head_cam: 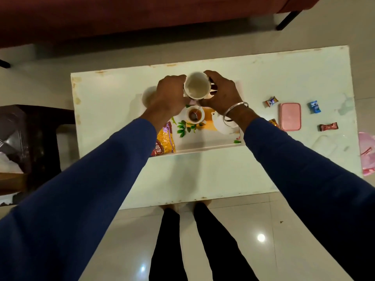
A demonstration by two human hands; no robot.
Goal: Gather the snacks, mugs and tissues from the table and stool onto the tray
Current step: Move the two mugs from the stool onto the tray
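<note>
A white mug (196, 85) is held from both sides above the far part of the printed tray (205, 145), with my left hand (170, 96) and my right hand (220, 92) wrapped around it. On the tray stands another mug (195, 114) holding brown liquid and a strainer. A yellow snack packet (165, 141) lies at the tray's left end, partly under my left sleeve. A third white mug (147, 96) rests on the table left of the tray. Several wrapped candies (271, 101) (314, 106) (328, 126) lie on the table at the right.
A pink lidded box (290, 116) sits among the candies on the white table (121, 94). Pink packaging (366, 155) overhangs the right edge. A dark stool (40, 126) with a shiny bag stands left of the table. A red sofa (121, 17) runs behind.
</note>
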